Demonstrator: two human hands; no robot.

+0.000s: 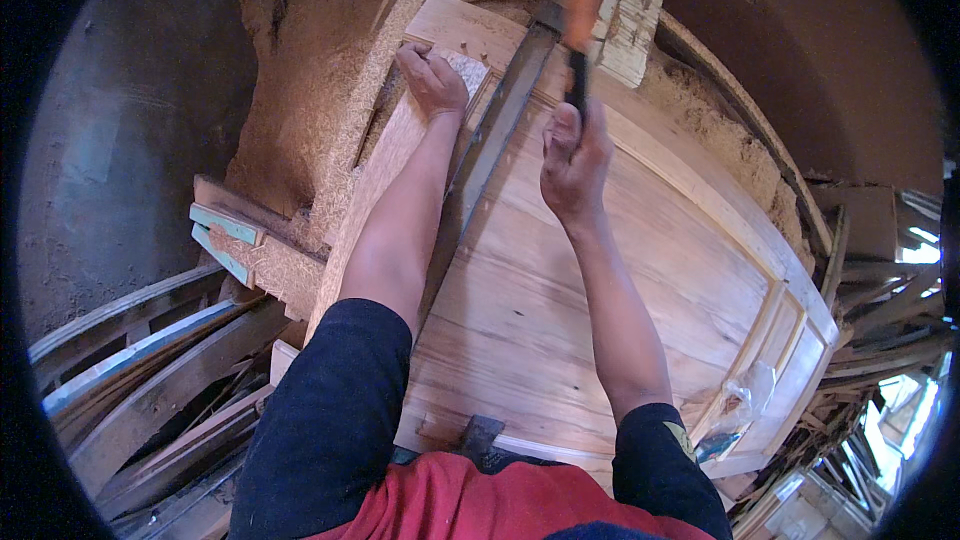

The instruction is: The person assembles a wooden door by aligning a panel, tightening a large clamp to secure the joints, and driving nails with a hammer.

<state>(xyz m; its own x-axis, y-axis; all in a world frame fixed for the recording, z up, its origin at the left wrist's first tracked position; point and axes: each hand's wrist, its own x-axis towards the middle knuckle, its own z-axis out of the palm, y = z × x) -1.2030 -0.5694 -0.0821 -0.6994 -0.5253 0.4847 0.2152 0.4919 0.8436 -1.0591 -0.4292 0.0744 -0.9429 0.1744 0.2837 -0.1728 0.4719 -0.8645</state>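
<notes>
A pale wooden door with framed panels lies flat before me. Across it, between my arms, runs a long dark metal bar clamp, its near jaw close to my body. At the door's far left corner, my left hand is closed in a fist; what it holds, if anything, is hidden. Small wooden pegs stick up just beyond it. My right hand, raised over the door's far part, grips a tool by its black handle. The tool's orange upper part is smeared by motion and leaves the top edge.
Worn, whitish boards stand at the far edge. Sawdust covers the surface at far left. Scrap wood is stacked at lower left, more lumber at right. A clear plastic bag lies on the door's right end.
</notes>
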